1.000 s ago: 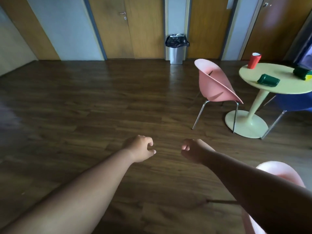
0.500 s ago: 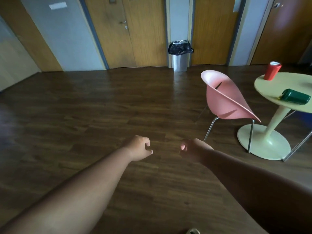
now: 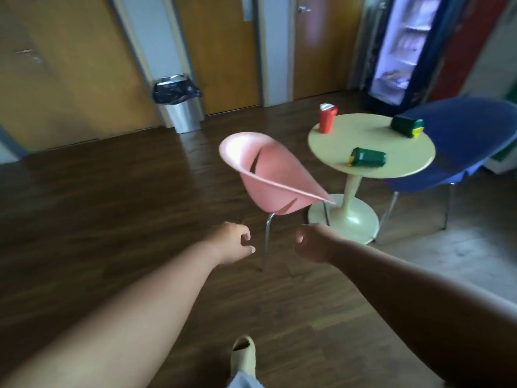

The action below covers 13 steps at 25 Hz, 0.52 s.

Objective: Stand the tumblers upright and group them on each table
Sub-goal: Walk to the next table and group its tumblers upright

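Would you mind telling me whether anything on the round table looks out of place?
Yes: two green tumblers lie on their sides on the pale yellow round table, one near its front edge, one at the back right. The red tumbler stands upright.

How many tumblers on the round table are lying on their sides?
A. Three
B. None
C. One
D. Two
D: the two green tumblers lie on their sides on the round table, while the red tumbler stands upright near its far edge.

3 tumblers counted: 1 red tumbler (image 3: 327,118), 2 green tumblers (image 3: 368,157) (image 3: 407,125). 1 table (image 3: 372,144), 2 chairs (image 3: 268,175) (image 3: 453,141), 1 bin (image 3: 180,103).
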{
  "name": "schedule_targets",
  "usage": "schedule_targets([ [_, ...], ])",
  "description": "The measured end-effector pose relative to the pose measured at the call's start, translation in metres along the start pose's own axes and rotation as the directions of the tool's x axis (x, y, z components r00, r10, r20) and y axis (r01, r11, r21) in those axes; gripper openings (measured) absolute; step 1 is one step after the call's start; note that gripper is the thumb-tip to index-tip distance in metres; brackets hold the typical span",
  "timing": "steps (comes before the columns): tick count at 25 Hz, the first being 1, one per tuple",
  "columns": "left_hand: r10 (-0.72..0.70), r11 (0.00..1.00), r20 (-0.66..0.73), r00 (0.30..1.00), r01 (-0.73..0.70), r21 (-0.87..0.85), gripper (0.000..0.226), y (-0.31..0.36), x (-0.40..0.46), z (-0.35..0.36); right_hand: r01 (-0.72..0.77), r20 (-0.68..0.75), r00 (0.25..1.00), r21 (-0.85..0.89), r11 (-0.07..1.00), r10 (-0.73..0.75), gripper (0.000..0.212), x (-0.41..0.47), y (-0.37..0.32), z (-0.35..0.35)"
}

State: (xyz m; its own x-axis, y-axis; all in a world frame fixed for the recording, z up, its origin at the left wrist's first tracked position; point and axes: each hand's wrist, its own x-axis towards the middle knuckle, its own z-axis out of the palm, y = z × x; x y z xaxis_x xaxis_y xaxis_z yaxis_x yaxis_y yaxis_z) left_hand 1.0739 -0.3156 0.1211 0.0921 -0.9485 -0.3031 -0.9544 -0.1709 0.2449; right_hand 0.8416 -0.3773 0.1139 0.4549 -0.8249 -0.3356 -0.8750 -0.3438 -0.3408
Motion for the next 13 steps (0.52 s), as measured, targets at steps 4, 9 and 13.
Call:
schedule_targets([
  [4,0.206,0.97,0.048,0.977,-0.21,0.125,0.031,0.061,0.13,-0.041,-0.186,-0.139,0.974,-0.031,0.982,0.18,0.031,0.052,0.062,-0.062],
  [9,0.434,0.881,0.155,0.888,-0.454,0.134,0.033,0.156,0.245,-0.078,-0.418,-0.212,0.876,0.111,0.902,0.432,0.031,0.076,0.138,-0.116],
  [13,0.556,0.771,0.209,0.805,-0.593,0.234,0.039,0.24,0.32,-0.08,-0.516,-0.215,0.805,0.206,0.831,0.553,0.026,0.087,0.206,-0.146],
])
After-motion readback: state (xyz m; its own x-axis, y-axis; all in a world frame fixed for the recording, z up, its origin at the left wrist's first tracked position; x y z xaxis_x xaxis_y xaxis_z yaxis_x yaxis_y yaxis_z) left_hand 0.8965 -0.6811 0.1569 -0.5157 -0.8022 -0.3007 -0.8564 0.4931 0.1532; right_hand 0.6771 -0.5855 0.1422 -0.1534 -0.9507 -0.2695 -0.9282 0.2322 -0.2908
